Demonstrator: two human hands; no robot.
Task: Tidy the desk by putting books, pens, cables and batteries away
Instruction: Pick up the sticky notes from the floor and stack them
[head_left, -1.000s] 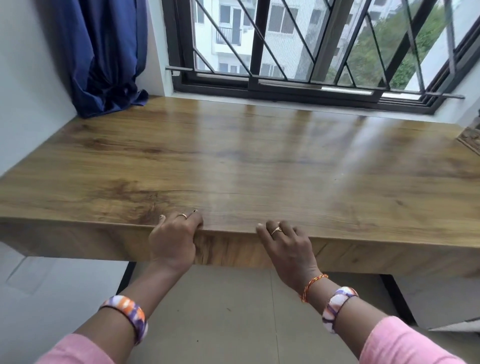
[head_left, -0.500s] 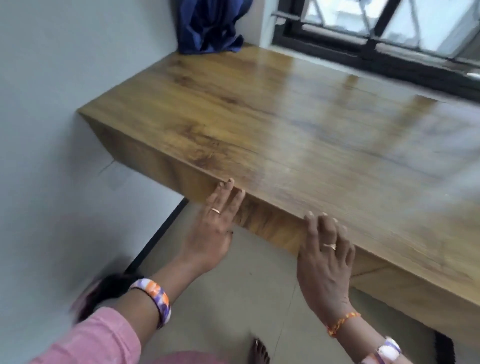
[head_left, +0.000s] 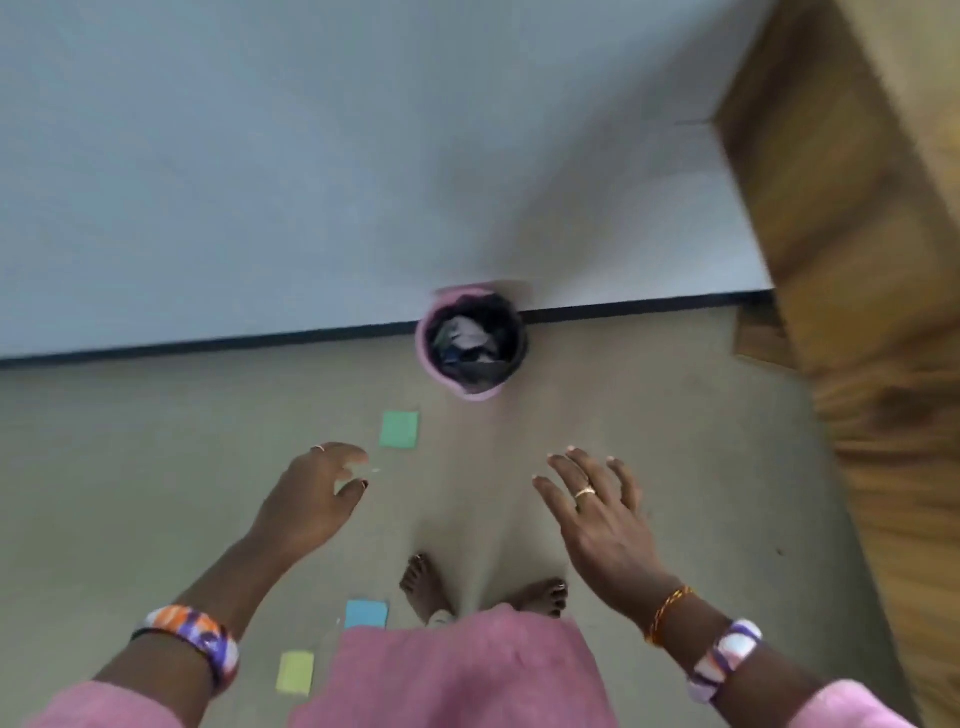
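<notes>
View down at the floor. My left hand (head_left: 317, 493), lower centre-left, hangs with its grip loosely curled and empty; my right hand (head_left: 597, 512), lower centre-right, has its grip spread apart, also empty. The brown wooden bench (head_left: 852, 249) runs down the right edge; no books, pens, cables or batteries are visible. A green square paper note (head_left: 399, 429), a blue one (head_left: 366, 614) and a yellow one (head_left: 296, 673) lie near my bare feet (head_left: 423, 584): likely slip hazards. The round pink waste bin (head_left: 470, 343) could be kicked over.

Pink bin (head_left: 470, 340), dark-lined; green note (head_left: 399, 429), blue note (head_left: 366, 614), yellow-green note (head_left: 295, 673); beige floor (head_left: 156, 467); pale grey wall (head_left: 260, 156); brown wood-grain desk (head_left: 852, 260); pink sleeves; orange-purple-white patterned bangles.
</notes>
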